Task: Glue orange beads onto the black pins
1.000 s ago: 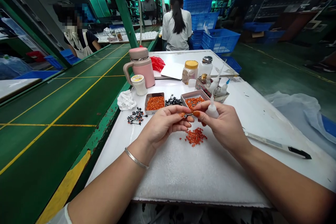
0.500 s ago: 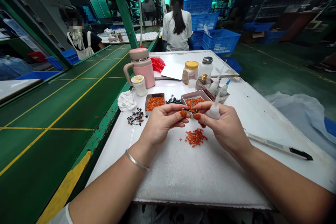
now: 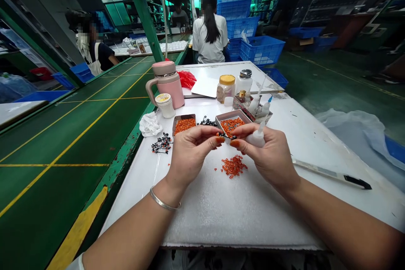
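A small black piece [image 3: 226, 136] is pinched at its two ends between the thumbs and fingers of my left hand [image 3: 193, 147] and my right hand [image 3: 268, 149]. My right hand also keeps a white squeeze bottle [image 3: 257, 137] with a thin nozzle tucked in its palm. Below the hands lies a loose heap of orange chips [image 3: 234, 166]. Beyond them stand two boxes of orange pieces, a left box [image 3: 184, 123] and a right box [image 3: 232, 114]. Black parts [image 3: 207, 121] lie between the boxes. Another pile of black parts with orange bits [image 3: 162, 143] rests left of my left hand.
A pink flask [image 3: 169, 84], a white tub [image 3: 165, 105] and crumpled white cloth [image 3: 150, 124] line the left edge, beside a green conveyor belt [image 3: 79, 130]. Jars [image 3: 225, 87] and a tray of bottles [image 3: 253, 107] stand behind. A knife-like tool [image 3: 332, 172] lies right. Co-workers sit beyond.
My hands have drawn slightly apart, showing more of the black piece between them. The bottle in my right hand has tilted. The whole view has shifted a little.
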Demonstrator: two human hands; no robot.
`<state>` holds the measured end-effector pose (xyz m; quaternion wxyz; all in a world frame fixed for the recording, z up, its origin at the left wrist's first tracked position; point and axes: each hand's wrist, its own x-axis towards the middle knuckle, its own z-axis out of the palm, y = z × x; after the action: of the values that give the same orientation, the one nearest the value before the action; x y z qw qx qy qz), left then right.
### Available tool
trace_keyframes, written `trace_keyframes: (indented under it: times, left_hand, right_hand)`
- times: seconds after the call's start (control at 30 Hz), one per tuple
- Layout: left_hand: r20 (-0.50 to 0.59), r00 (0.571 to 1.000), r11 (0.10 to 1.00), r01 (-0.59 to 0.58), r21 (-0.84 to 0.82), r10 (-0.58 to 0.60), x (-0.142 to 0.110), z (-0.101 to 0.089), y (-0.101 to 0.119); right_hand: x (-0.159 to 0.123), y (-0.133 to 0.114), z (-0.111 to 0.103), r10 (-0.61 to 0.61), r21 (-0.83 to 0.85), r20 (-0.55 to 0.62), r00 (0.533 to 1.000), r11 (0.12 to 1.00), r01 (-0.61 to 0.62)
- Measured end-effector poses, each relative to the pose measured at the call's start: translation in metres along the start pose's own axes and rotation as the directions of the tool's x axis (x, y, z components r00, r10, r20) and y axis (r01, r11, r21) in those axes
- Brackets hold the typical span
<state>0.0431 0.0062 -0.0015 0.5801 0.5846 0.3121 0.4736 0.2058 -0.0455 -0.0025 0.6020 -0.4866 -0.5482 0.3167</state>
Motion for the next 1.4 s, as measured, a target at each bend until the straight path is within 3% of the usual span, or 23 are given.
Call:
trace_keyframes:
  times: [0.43, 0.73, 0.9, 1.07, 1.4]
  left_hand:
    - [-0.034, 0.999, 0.980, -0.030, 0.197, 0.037, -0.002, 0.000, 0.003]
    - [-0.064, 0.993, 0.947, -0.072, 0.314, 0.097, -0.004, 0.000, 0.003]
    - [-0.078, 0.991, 0.939, -0.075, 0.335, 0.107, -0.002, -0.002, 0.001]
    - [-0.084, 0.991, 0.944, -0.070, 0.323, 0.102, -0.002, -0.002, 0.001]
    - [-0.048, 0.991, 0.901, -0.095, 0.422, 0.127, -0.001, -0.003, 0.002]
  right_hand:
    - [0.000, 0.003, -0.002, -0.041, -0.072, 0.001, 0.999, 0.997, 0.041]
    - [0.001, 0.005, -0.004, 0.061, -0.094, 0.037, 0.997, 0.994, -0.057]
    - [0.002, 0.009, -0.004, 0.108, 0.039, 0.107, 0.988, 0.993, -0.112]
    - [0.003, 0.016, -0.005, 0.123, 0.150, 0.087, 0.989, 0.979, -0.135]
    - [0.002, 0.003, -0.004, -0.003, -0.129, -0.039, 0.999, 0.992, -0.002]
